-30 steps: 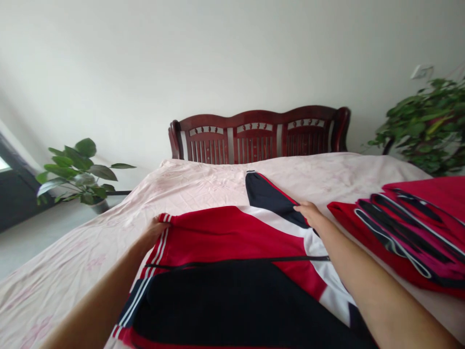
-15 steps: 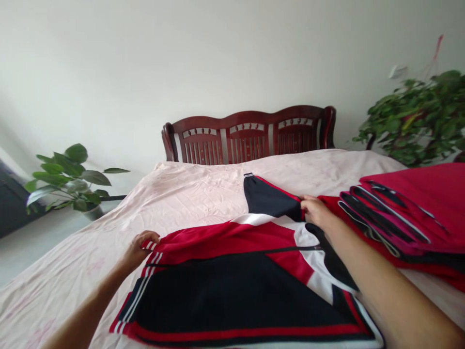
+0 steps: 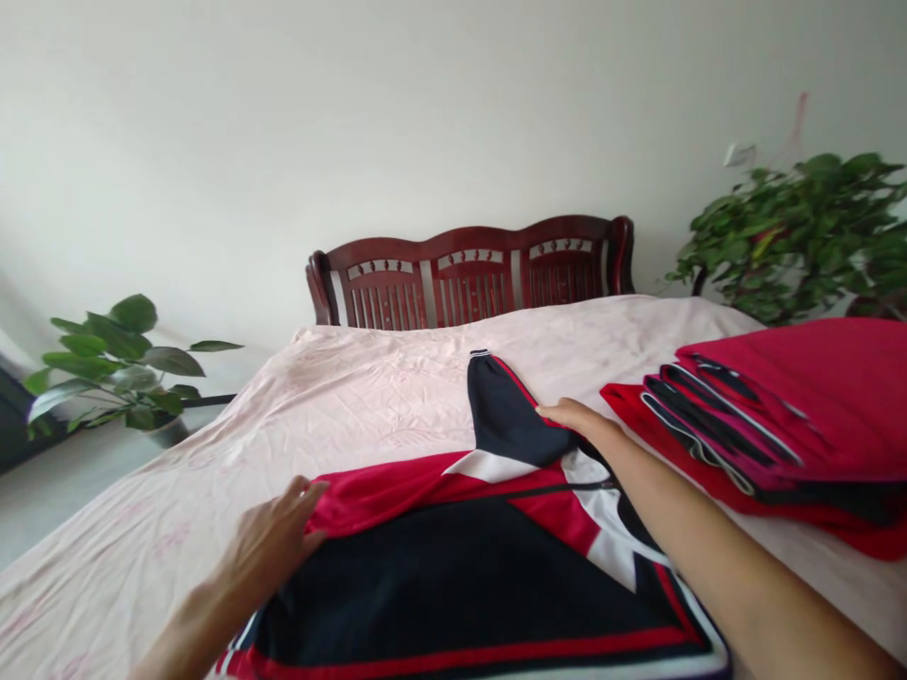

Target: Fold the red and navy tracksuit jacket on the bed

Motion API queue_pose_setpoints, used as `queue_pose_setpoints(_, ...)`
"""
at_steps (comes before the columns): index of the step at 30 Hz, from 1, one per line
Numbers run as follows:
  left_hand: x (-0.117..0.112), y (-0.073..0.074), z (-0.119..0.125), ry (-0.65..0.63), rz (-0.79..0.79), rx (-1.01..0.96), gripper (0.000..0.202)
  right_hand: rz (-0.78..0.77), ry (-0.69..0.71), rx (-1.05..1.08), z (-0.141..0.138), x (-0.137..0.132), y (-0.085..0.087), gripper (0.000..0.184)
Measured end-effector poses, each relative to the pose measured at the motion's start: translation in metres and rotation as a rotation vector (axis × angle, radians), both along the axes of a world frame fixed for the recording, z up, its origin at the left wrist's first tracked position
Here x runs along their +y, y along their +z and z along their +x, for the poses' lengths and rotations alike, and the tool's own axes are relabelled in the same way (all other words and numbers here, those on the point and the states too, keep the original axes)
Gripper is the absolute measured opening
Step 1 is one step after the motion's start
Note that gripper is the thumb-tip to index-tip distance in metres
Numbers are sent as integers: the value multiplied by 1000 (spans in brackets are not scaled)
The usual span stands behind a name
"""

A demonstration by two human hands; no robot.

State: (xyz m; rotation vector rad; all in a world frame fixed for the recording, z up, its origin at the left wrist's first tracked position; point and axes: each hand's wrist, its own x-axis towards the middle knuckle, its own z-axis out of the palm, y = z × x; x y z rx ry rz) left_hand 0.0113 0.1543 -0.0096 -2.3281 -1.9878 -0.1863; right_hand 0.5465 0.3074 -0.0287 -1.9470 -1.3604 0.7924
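Note:
A red, navy and white track jacket [image 3: 468, 567] lies spread on the pink bed sheet [image 3: 368, 387] in front of me. My left hand [image 3: 273, 543] rests flat on its left red edge, fingers extended. My right hand [image 3: 577, 420] lies flat, palm down, on the dark navy sleeve [image 3: 500, 411] that points toward the headboard. Neither hand is gripping the cloth.
A stack of folded red and navy garments [image 3: 772, 434] sits on the bed at the right. A dark wooden headboard [image 3: 471, 274] stands at the far end. Potted plants flank the bed, one on the left [image 3: 117, 364] and one on the right [image 3: 800, 236].
My left hand let go of the striped edge and now lies flat on the jacket. My right hand released its pinch on the navy sleeve and flattened over it. The view shifted right.

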Motion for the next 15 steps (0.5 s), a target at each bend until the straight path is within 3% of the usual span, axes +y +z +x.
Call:
queue_pose_setpoints(2, -5, -2, 45, -121, 46, -57, 49, -44, -45, -20, -14, 11, -5, 24)
queue_pose_setpoints(4, -2, -11, 83, -157, 42, -54, 58, -60, -73, -5, -27, 18, -12, 22)
queue_pose_setpoints(6, 10, -22, 106, -158, 27, -26, 57, -39, -85, 44, -37, 24, -14, 18)
queue_pose_setpoints(8, 31, -26, 111, -136, 6, 9, 44, 22, -89, 120, -41, 30, -10, 11)
queue_pose_setpoints(10, 57, -20, 103, -91, 8, 32, 34, 120, -88, 216, -38, 37, 2, 4)
queue_pose_setpoints(13, 92, -1, 83, -7, 106, 33, 35, 269, -82, 361, -26, 40, 18, 15)
queue_pose_setpoints(15, 103, 6, 70, 10, 163, 40, 38, 310, -71, 439, -17, 32, 17, 20)
